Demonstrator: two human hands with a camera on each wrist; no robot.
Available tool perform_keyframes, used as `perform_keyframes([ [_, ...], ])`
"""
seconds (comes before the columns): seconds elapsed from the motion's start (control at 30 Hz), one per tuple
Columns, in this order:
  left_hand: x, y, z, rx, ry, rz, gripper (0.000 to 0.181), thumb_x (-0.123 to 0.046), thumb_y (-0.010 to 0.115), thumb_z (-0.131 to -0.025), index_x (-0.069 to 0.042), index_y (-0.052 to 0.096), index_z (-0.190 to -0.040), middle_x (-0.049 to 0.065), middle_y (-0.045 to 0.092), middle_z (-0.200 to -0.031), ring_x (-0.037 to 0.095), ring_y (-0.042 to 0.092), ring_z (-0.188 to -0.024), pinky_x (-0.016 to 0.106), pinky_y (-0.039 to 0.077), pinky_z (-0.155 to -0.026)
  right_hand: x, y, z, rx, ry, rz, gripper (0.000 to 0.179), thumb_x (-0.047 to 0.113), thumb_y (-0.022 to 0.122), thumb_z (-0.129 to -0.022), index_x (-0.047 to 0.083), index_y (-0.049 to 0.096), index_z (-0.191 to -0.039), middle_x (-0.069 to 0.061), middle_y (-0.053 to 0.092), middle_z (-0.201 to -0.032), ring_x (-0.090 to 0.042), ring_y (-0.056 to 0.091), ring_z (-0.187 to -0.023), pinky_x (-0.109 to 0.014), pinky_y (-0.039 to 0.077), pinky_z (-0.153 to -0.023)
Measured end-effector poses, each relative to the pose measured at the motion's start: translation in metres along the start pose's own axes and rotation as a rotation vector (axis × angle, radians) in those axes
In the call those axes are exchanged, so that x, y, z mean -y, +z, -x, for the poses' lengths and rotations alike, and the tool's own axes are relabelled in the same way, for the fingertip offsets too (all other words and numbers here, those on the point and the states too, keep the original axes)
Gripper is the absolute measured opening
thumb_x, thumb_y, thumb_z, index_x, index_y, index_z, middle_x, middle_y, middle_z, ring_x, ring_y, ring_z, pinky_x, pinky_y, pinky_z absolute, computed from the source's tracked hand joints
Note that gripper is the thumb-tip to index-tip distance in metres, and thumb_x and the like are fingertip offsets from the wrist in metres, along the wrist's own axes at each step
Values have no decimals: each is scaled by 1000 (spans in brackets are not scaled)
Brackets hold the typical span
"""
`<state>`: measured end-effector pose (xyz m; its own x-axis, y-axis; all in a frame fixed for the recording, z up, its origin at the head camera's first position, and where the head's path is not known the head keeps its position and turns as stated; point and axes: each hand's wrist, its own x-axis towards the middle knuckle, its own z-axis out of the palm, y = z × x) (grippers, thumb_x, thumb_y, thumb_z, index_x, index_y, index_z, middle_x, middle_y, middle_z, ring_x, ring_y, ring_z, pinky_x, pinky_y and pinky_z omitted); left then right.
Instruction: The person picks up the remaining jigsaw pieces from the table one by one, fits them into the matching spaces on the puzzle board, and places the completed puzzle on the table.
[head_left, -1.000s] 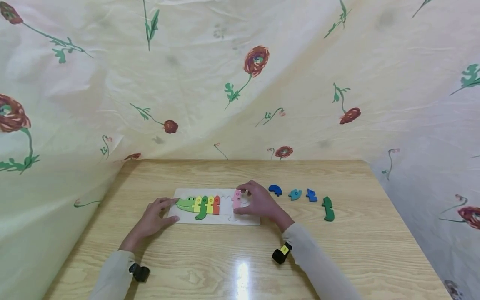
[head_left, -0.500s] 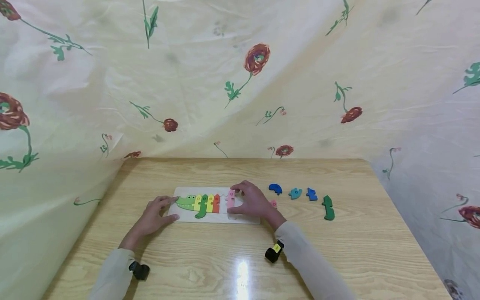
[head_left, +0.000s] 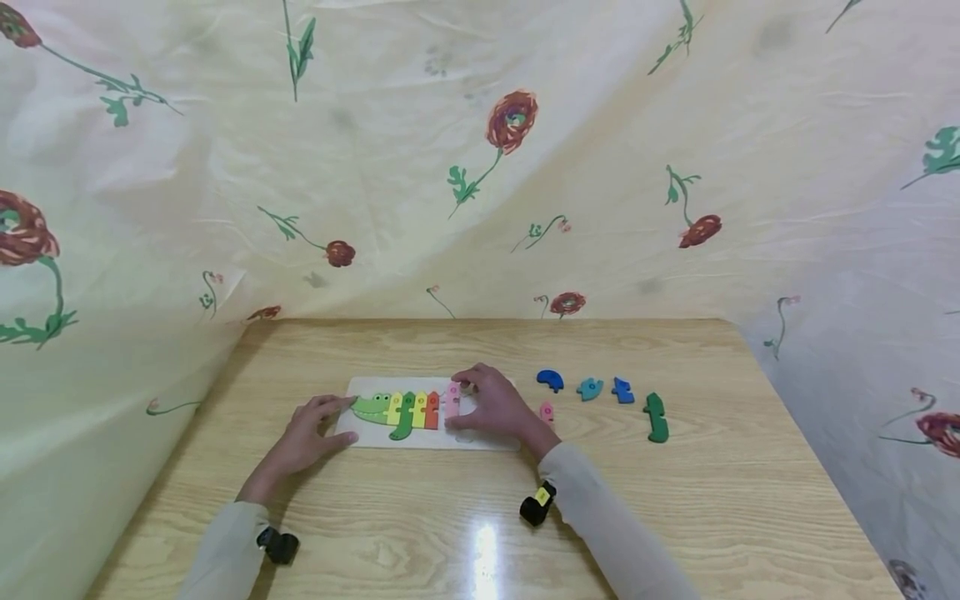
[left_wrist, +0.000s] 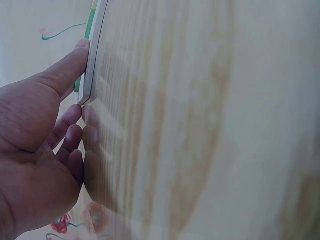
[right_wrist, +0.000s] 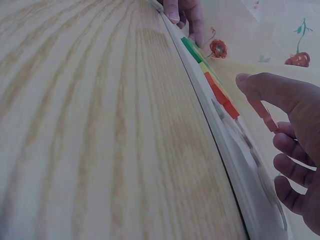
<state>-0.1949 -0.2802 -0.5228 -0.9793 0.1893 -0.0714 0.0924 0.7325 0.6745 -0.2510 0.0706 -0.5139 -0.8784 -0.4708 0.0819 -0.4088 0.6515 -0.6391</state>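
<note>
A white puzzle board lies on the table with a crocodile's green head and several yellow, green and orange pieces fitted in its left half. My left hand rests at the board's left end, thumb and forefinger spread along its edge. Between thumb and fingers, my right hand pinches a pink puzzle piece, held upright just right of the orange piece. In the right wrist view the pink piece hangs above the board's surface, tilted and apart from it. Part of the board's right half is hidden by the right hand.
Loose pieces lie right of the board: a second pink one, a dark blue one, a teal one, a blue one and a long green one. A flowered cloth hangs behind the wooden table.
My right hand has moved left over the board with the pink piece, toward the orange piece. The second pink piece has come into sight behind it. My left hand has stayed put.
</note>
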Motion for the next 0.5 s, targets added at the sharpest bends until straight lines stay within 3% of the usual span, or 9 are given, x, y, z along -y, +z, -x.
perform_keyframes([
  [0.5, 3, 0, 1, -10, 32, 4, 65, -30, 78, -92, -14, 54, -149, 25, 44, -150, 45, 37, -130, 68, 37, -102, 2, 8, -2, 26, 36, 3, 74, 49, 90, -75, 13, 65, -135, 1, 61, -119, -16, 55, -105, -37, 50, -98],
])
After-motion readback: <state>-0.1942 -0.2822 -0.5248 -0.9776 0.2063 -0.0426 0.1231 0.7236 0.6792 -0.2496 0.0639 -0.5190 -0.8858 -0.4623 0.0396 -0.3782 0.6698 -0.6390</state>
